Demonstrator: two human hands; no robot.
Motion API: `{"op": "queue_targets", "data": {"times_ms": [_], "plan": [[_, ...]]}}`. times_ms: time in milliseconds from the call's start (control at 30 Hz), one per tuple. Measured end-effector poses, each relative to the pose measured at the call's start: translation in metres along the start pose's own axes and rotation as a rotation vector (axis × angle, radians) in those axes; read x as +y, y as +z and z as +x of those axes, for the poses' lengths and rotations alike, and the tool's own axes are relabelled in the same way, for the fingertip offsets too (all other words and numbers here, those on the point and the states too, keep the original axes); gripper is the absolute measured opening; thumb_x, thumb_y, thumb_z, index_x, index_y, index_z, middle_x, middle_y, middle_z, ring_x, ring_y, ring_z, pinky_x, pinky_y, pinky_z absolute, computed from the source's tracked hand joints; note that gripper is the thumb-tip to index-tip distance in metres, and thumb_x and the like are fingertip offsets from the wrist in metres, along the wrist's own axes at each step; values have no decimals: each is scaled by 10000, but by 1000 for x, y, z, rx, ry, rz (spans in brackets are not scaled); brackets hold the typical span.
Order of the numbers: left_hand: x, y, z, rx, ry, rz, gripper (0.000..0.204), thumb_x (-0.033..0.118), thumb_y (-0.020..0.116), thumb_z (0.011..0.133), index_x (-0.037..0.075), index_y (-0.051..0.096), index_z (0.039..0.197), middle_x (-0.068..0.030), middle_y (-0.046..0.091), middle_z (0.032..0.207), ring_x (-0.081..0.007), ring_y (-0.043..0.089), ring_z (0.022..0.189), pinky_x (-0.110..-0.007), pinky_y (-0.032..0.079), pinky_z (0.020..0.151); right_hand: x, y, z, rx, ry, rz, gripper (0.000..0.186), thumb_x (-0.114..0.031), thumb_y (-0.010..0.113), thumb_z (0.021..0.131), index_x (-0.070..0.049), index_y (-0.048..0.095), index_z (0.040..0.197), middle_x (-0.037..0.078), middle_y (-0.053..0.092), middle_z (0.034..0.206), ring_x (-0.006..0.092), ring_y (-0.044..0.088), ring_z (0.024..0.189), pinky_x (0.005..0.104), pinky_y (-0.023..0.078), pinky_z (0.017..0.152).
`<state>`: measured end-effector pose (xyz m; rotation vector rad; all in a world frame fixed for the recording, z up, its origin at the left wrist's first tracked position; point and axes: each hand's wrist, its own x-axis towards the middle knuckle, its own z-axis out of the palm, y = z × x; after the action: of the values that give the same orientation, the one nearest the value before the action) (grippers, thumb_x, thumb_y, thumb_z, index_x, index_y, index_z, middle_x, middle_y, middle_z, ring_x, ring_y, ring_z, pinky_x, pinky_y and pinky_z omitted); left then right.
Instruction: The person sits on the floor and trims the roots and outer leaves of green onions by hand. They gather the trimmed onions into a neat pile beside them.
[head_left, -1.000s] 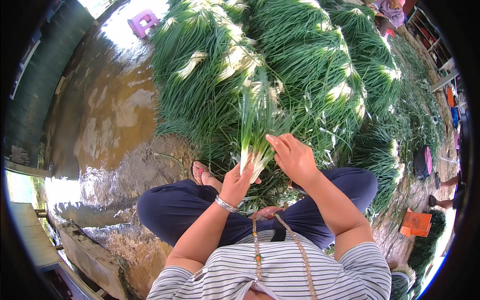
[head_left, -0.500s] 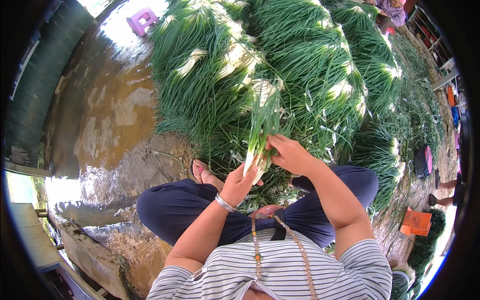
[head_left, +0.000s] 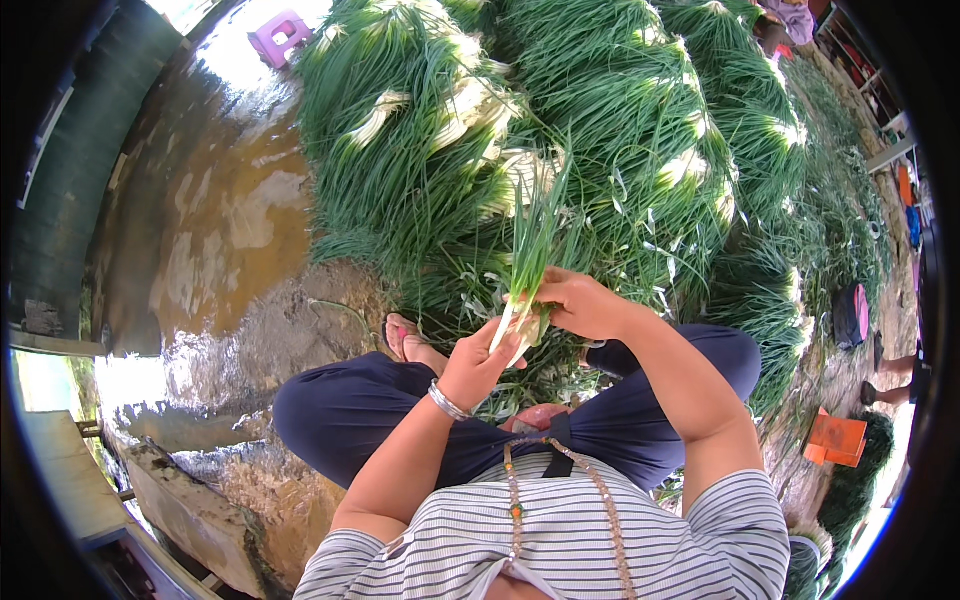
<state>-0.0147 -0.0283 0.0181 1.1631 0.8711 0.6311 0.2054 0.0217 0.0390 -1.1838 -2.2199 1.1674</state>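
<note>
My left hand (head_left: 474, 367), with a silver bracelet at its wrist, is closed round the white stem ends of a small bunch of green onions (head_left: 530, 270). The bunch slants upward over my lap, its green leaves pointing away from me. From the right, my right hand (head_left: 585, 303) pinches at the bunch where white turns to green. A loose leaf strip seems to hang by its fingertips, though they are partly hidden. Beyond both hands lies a big heap of green onions (head_left: 400, 180), stacked in bundles with white ends showing.
More rows of green onion bundles (head_left: 600, 110) stretch to the right. Wet brown ground (head_left: 230, 230) lies left, with a pink plastic stool (head_left: 280, 38) at the back. An orange stool (head_left: 836, 438) and a black-and-pink bag (head_left: 850, 316) are at right. Another person's leg (head_left: 893, 378) shows at the right edge.
My right hand has shifted slightly right and its fingers have moved down the bunch. The bunch's leaves stand a little more upright. My left hand keeps its hold.
</note>
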Motion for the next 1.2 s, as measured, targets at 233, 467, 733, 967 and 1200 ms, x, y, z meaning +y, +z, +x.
{"op": "queue_targets", "data": {"times_ms": [233,467,733,967,1200], "plan": [[-7,8,5,78,-43,-348,392,308,428,995,26,508,1255,-37,635,901,-63,561,643,-196,432,544,-3,-7,0,13,-49,-270,232,-92,632,747,-83,665,976,129,594,1003,338,614,837,407,517,737],[-13,1,9,177,-87,-231,397,329,440,994,-6,545,1178,-27,643,906,-81,609,727,-200,451,608,-55,5,-15,115,-100,-330,147,-83,634,724,-82,587,863,85,540,923,254,611,828,344,534,695],[-13,6,7,123,-41,196,364,266,463,988,-34,533,1183,-38,622,869,-75,581,709,-227,497,655,-24,13,4,405,-120,-429,276,-33,658,668,-85,596,932,65,560,844,254,600,817,354,524,655],[-12,-7,10,98,-167,-520,313,201,432,985,90,449,1277,-34,589,949,-46,452,583,-190,358,486,-29,23,-10,192,220,-528,239,-128,667,686,-81,594,909,93,558,855,249,602,842,355,513,701],[-11,-7,12,-32,-164,-641,492,220,412,1003,111,257,1457,41,490,875,-29,373,594,-165,299,507,-33,44,-15,257,40,643,198,-89,540,830,-31,572,1017,62,550,996,179,527,793,308,464,707]]}}
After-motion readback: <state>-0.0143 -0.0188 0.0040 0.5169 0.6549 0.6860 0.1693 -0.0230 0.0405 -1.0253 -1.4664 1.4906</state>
